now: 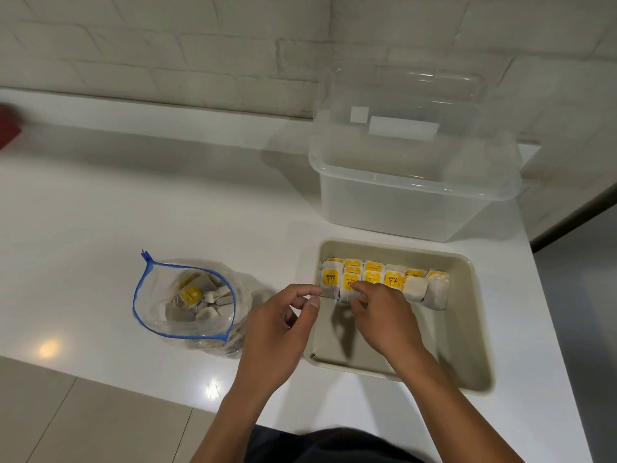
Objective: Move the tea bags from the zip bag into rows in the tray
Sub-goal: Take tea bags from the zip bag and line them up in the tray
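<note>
A clear zip bag (160, 315) with a blue zip rim stands open on the white counter, with several tea bags (193, 294) inside. To its right a beige tray (480, 332) holds two rows of tea bags with yellow tags (393, 280) along its far end. My right hand (384, 319) reaches into the tray and its fingertips pinch the front-row tea bag (349, 282) second from the left. My left hand (280, 329) hovers at the tray's left edge with its fingers loosely curled. Its index fingertip is beside the leftmost tea bag (329, 280), and nothing shows in its grip.
A clear plastic box with a lid (414, 188) stands just behind the tray. A red object (8, 127) sits at the far left edge. The counter's front edge runs close below the bag and tray, and its right edge lies just past the tray.
</note>
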Tool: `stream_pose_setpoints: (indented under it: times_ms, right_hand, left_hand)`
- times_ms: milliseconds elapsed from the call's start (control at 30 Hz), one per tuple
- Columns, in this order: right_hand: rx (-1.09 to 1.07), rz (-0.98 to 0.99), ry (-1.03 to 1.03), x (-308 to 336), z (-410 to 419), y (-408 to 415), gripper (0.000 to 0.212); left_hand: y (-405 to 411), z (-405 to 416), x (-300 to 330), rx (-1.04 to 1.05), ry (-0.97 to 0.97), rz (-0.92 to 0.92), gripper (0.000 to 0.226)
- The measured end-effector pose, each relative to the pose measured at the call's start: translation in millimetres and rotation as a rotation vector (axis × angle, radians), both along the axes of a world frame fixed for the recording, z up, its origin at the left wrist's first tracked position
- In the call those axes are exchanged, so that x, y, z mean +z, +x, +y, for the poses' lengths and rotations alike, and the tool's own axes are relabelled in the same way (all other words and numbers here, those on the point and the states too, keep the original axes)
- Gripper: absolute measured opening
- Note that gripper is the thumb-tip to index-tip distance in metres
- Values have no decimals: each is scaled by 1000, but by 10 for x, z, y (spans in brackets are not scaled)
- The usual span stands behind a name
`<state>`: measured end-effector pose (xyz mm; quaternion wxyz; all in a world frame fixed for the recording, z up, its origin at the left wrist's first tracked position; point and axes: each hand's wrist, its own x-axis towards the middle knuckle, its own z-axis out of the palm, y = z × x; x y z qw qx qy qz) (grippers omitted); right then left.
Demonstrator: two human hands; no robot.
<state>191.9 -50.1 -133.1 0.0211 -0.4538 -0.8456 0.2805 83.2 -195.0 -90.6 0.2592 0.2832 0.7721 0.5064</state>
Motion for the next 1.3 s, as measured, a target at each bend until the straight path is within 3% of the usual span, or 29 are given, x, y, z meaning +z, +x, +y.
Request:
stream_pose_setpoints:
  times_ms: [100,433,867,1300]
  right_hand:
    - [-21,19,-9,12,-21,10,24]
    - [60,-203,32,22,-92,-25,30]
    - [87,-194,21,85,-124,-17,36]
    - [-40,-135,51,132,-122,41,34]
  left_hand:
    - [-7,-8,5,2,1,3,22]
    - [-2,-16,-4,5,11,-5,22]
    - [-2,-31,-1,3,3,11,21]
    - [4,-38,17,-3,-11,23,20]
